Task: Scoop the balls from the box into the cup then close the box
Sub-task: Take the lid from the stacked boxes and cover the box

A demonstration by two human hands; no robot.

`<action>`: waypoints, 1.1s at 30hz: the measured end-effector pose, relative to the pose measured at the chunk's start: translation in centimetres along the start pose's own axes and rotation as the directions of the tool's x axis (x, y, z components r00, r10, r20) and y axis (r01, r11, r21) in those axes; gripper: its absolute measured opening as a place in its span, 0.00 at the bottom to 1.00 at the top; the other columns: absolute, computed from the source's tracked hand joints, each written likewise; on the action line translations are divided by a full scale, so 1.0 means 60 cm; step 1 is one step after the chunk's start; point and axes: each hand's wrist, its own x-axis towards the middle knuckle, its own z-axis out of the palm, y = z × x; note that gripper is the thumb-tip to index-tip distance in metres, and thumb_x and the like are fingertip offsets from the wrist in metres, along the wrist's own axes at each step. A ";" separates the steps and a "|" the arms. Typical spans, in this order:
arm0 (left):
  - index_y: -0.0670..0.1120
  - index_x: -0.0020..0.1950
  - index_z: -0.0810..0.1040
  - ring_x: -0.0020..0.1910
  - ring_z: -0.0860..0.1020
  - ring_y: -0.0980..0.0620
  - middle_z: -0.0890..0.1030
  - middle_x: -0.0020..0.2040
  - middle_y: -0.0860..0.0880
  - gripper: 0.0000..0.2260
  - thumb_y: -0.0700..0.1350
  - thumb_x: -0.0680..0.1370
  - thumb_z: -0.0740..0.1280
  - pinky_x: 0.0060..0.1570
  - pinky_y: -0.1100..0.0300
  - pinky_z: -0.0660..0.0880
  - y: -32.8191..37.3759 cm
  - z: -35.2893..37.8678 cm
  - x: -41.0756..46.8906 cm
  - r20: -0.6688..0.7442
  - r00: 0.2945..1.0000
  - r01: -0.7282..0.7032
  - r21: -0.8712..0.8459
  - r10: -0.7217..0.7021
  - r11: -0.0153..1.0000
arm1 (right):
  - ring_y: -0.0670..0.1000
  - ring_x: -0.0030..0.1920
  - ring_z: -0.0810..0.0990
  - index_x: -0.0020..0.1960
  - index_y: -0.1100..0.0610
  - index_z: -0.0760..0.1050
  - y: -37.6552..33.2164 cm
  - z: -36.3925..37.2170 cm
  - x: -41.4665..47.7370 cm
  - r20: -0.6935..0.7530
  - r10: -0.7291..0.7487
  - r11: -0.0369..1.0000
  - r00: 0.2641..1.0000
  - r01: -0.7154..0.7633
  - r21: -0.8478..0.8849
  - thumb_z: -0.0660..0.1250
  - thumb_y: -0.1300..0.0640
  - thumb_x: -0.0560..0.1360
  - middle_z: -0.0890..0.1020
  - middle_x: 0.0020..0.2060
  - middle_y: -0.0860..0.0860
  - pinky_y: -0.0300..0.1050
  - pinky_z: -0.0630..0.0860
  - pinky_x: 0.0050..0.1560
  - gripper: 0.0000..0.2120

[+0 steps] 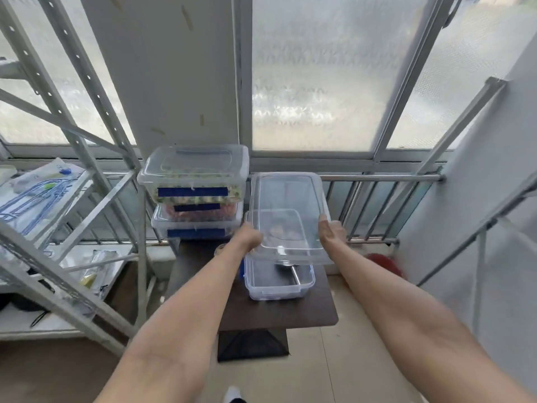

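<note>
A clear plastic box (pixel 279 289) stands on a small dark table (pixel 261 312). A metal scoop (pixel 290 270) lies inside it, and orange balls (pixel 280 231) show dimly at its far end through the lid. I hold the clear lid (pixel 290 199) tilted above the box, its far edge raised. My left hand (pixel 251 237) grips the lid's left edge and my right hand (pixel 329 232) grips its right edge. A cup (pixel 220 250) is partly hidden behind my left wrist, just left of the box.
Two stacked lidded boxes (pixel 194 193) with blue tape sit at the table's back left. A metal shelf rack (pixel 72 199) stands to the left, a railing (pixel 377 205) and window behind, a slanted metal frame and wall on the right. A red object (pixel 386 264) lies on the floor.
</note>
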 end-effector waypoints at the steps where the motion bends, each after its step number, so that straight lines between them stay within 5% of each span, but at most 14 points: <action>1: 0.36 0.77 0.65 0.71 0.72 0.39 0.72 0.74 0.38 0.25 0.41 0.80 0.60 0.67 0.53 0.70 -0.010 0.017 -0.003 0.002 1.000 0.018 0.025 -0.018 1.000 | 0.63 0.59 0.79 0.63 0.69 0.77 0.023 0.002 -0.001 0.004 0.016 1.000 1.000 -0.016 -0.014 0.56 0.42 0.81 0.79 0.61 0.66 0.50 0.70 0.50 0.31; 5: 0.36 0.78 0.64 0.73 0.69 0.38 0.69 0.75 0.38 0.26 0.43 0.80 0.57 0.65 0.55 0.68 -0.037 0.064 0.008 0.014 0.993 0.120 0.058 -0.121 0.991 | 0.64 0.63 0.77 0.66 0.68 0.75 0.081 0.017 0.010 0.043 0.074 0.997 0.996 -0.072 -0.036 0.56 0.40 0.81 0.78 0.63 0.66 0.50 0.72 0.58 0.32; 7: 0.38 0.79 0.63 0.74 0.68 0.38 0.68 0.77 0.38 0.30 0.46 0.78 0.58 0.72 0.52 0.67 -0.054 0.076 0.023 0.025 0.988 0.148 0.059 -0.150 0.987 | 0.64 0.63 0.77 0.66 0.67 0.75 0.095 0.032 0.018 0.059 0.086 0.996 0.995 -0.083 -0.043 0.57 0.38 0.80 0.78 0.64 0.66 0.52 0.72 0.62 0.33; 19: 0.37 0.76 0.69 0.70 0.73 0.39 0.72 0.74 0.38 0.33 0.58 0.78 0.59 0.65 0.53 0.69 -0.135 0.131 0.140 0.134 0.952 0.274 0.021 -0.274 0.962 | 0.63 0.70 0.70 0.72 0.66 0.65 0.129 0.162 0.079 0.136 0.140 0.962 0.981 -0.102 -0.252 0.61 0.42 0.80 0.70 0.71 0.63 0.54 0.66 0.67 0.32; 25: 0.32 0.81 0.52 0.77 0.65 0.38 0.63 0.79 0.36 0.44 0.61 0.77 0.61 0.72 0.51 0.63 -0.153 0.154 0.191 0.120 0.927 0.351 0.060 -0.356 0.934 | 0.61 0.77 0.63 0.81 0.63 0.51 0.163 0.206 0.104 0.227 0.199 0.944 0.953 -0.124 -0.305 0.58 0.41 0.80 0.59 0.80 0.60 0.56 0.62 0.74 0.39; 29: 0.34 0.81 0.51 0.77 0.64 0.37 0.63 0.79 0.35 0.43 0.61 0.78 0.61 0.74 0.49 0.63 -0.163 0.168 0.218 0.063 0.940 0.332 0.065 -0.336 0.941 | 0.58 0.81 0.53 0.82 0.62 0.41 0.171 0.217 0.124 0.287 0.181 0.933 0.941 -0.072 -0.354 0.59 0.38 0.79 0.49 0.82 0.57 0.55 0.55 0.78 0.45; 33: 0.35 0.82 0.41 0.81 0.55 0.37 0.51 0.83 0.36 0.44 0.62 0.80 0.57 0.79 0.45 0.54 -0.173 0.177 0.224 0.089 0.938 0.322 0.141 -0.335 0.936 | 0.57 0.81 0.48 0.81 0.63 0.36 0.173 0.219 0.141 0.337 0.207 0.904 0.918 -0.048 -0.425 0.57 0.32 0.78 0.44 0.82 0.57 0.58 0.51 0.79 0.50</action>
